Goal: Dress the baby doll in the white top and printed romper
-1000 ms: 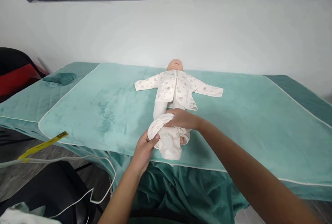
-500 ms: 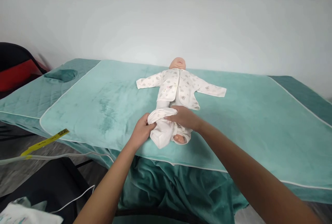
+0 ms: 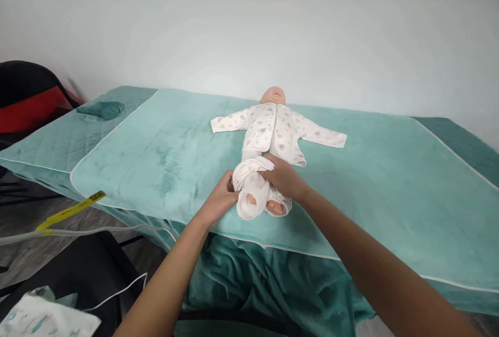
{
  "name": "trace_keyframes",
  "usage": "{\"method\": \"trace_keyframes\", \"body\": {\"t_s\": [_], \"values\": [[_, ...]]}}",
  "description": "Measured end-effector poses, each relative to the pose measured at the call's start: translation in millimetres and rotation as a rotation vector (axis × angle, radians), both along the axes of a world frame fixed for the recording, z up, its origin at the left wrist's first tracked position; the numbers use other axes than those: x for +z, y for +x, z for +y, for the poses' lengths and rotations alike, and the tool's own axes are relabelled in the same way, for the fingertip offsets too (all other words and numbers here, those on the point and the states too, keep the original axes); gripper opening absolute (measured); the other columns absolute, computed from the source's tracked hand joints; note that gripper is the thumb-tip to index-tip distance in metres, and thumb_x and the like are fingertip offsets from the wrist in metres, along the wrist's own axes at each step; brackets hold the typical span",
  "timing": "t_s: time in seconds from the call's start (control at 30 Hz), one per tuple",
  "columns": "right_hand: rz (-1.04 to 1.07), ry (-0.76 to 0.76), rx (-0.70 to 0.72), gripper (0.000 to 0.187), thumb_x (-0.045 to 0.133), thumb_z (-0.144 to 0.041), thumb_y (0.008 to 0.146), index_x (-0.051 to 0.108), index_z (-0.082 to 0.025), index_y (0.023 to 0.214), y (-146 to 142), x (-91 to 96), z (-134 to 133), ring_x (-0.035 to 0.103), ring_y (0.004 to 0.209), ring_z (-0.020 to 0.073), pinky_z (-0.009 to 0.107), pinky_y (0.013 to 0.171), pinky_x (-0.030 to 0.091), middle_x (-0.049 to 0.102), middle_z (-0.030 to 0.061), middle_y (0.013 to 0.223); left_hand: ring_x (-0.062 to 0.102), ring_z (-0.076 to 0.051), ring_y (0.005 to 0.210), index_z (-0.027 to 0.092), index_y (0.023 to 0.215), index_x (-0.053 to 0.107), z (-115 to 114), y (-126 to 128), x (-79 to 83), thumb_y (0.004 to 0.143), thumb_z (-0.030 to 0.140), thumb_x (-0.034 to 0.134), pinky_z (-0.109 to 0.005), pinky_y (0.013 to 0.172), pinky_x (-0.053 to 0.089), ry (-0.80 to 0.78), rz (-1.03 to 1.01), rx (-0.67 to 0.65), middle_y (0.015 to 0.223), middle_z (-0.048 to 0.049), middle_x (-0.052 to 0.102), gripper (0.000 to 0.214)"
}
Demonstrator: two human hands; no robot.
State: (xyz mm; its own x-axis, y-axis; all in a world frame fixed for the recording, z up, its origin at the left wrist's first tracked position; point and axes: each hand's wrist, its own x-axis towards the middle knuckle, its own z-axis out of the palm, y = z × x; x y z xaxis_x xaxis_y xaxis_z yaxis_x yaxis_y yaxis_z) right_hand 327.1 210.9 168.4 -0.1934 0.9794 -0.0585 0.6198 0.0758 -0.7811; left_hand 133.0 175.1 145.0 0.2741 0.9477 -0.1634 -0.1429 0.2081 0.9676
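A baby doll (image 3: 273, 95) lies on its back on the green-covered bed, head toward the wall. It wears a white printed jacket (image 3: 260, 128) with both sleeves spread out. White baby pants (image 3: 254, 191) are bunched around its lower legs, and a foot shows at each leg opening. My left hand (image 3: 223, 197) grips the pants at the left side, fingers partly hidden behind the cloth. With its fingers closed on the bunched upper part, my right hand (image 3: 284, 176) holds the pants from the right.
The bed (image 3: 374, 186) has a face hole (image 3: 100, 110) at its left end. A black chair (image 3: 74, 269) with a white printed cloth (image 3: 47, 319) stands at the lower left. A cable (image 3: 117, 229) with a yellow tag (image 3: 74, 211) crosses there. A red and black chair (image 3: 33, 105) is behind.
The left pant leg has been drawn up, so the doll's foot now shows at its opening. Both hands keep hold of the pants. The view has shifted slightly.
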Motion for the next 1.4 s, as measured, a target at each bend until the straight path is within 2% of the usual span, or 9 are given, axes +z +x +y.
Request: {"method": "trace_keyframes", "body": {"t_s": [0.07, 0.23, 0.3, 0.43, 0.63, 0.83, 1.1, 1.27, 1.4], "values": [[0.012, -0.053, 0.06, 0.028, 0.057, -0.042, 0.083, 0.059, -0.018, 0.096, 2.0, 7.2, -1.2, 0.059, 0.089, 0.0214, 0.032, 0.075, 0.042, 0.066, 0.0043, 0.099, 0.06, -0.017, 0.086, 0.017, 0.104, 0.054, -0.9, 1.2, -3.9, 0.061, 0.027, 0.078, -0.026, 0.077, 0.046, -0.008, 0.008, 0.029, 0.097, -0.0028, 0.065, 0.05], [0.142, -0.295, 0.37, 0.047, 0.07, -0.051, 0.075, 0.064, -0.019, 0.109, 6.0, 30.8, -4.2, 0.062, 0.098, 0.0216, 0.029, 0.078, 0.047, 0.068, 0.0037, 0.111, 0.056, -0.015, 0.079, 0.016, 0.102, 0.055, -1.2, 3.9, -15.4, 0.061, 0.032, 0.08, -0.024, 0.07, 0.044, 0.006, 0.032, 0.115, 0.091, -0.0011, 0.062, 0.051], [0.135, -0.35, 0.393, 0.05, 0.075, -0.051, 0.071, 0.066, -0.02, 0.109, 6.2, 34.7, -4.1, 0.063, 0.099, 0.0228, 0.029, 0.08, 0.048, 0.069, 0.0038, 0.111, 0.055, -0.015, 0.079, 0.017, 0.101, 0.056, -0.9, 4.3, -18.0, 0.061, 0.035, 0.08, -0.024, 0.071, 0.044, 0.019, 0.045, 0.132, 0.09, -0.0007, 0.062, 0.05], [0.078, -0.347, 0.299, 0.051, 0.076, -0.047, 0.068, 0.067, -0.019, 0.11, 5.5, 30.9, -1.9, 0.065, 0.096, 0.0238, 0.03, 0.078, 0.048, 0.071, 0.0043, 0.105, 0.053, -0.014, 0.077, 0.017, 0.095, 0.056, -0.7, 4.1, -19.8, 0.061, 0.037, 0.079, -0.023, 0.07, 0.043, 0.01, 0.031, 0.161, 0.086, 0.0, 0.061, 0.045], [0.02, -0.161, 0.266, 0.026, 0.064, -0.025, 0.073, 0.065, -0.018, 0.099, 1.1, 21.1, -3.7, 0.063, 0.09, 0.0209, 0.028, 0.074, 0.045, 0.07, 0.0021, 0.099, 0.055, -0.014, 0.077, 0.018, 0.092, 0.058, -0.3, 3.5, -21.4, 0.06, 0.033, 0.078, -0.025, 0.073, 0.044, 0.018, 0.044, 0.204, 0.089, -0.0001, 0.063, 0.041], [-0.02, -0.002, 0.175, 0.01, 0.055, -0.027, 0.079, 0.056, -0.02, 0.085, -6.5, 10.5, -6.3, 0.058, 0.082, 0.019, 0.028, 0.069, 0.041, 0.066, 0.0008, 0.09, 0.054, -0.013, 0.074, 0.018, 0.089, 0.058, 9.5, 8.1, -25.8, 0.062, 0.024, 0.069, -0.024, 0.072, 0.043, 0.062, 0.003, 0.284, 0.083, 0.0021, 0.062, 0.03], [-0.098, 0.097, -0.035, 0.013, 0.048, -0.03, 0.083, 0.041, -0.022, 0.078, -9.0, -3.1, -2.9, 0.052, 0.077, 0.0181, 0.028, 0.066, 0.036, 0.06, 0.0004, 0.08, 0.05, -0.013, 0.072, 0.017, 0.081, 0.057, 28.9, 15.7, -27.0, 0.067, 0.026, 0.062, -0.023, 0.07, 0.041, 0.132, 0.031, 0.332, 0.078, 0.0019, 0.058, 0.018], [-0.05, 0.073, -0.098, 0.01, 0.049, -0.031, 0.083, 0.047, -0.022, 0.085, -9.7, -3.8, -3.1, 0.055, 0.086, 0.0202, 0.03, 0.071, 0.039, 0.063, 0.0025, 0.091, 0.058, -0.016, 0.09, 0.018, 0.099, 0.058, 14.3, 4.4, -26.2, 0.064, 0.022, 0.068, -0.027, 0.083, 0.045, 0.118, -0.015, 0.195, 0.096, -0.0014, 0.063, 0.037], [-0.03, 0.059, -0.168, 0.011, 0.05, -0.03, 0.083, 0.05, -0.022, 0.09, -13.2, -3.9, -4.8, 0.057, 0.089, 0.021, 0.031, 0.074, 0.041, 0.065, 0.0032, 0.095, 0.058, -0.019, 0.111, 0.021, 0.119, 0.049, -9.0, -8.7, -25.8, 0.069, 0.027, 0.075, -0.031, 0.097, 0.045, 0.092, -0.101, 0.134, 0.131, -0.0071, 0.054, 0.056]]}}
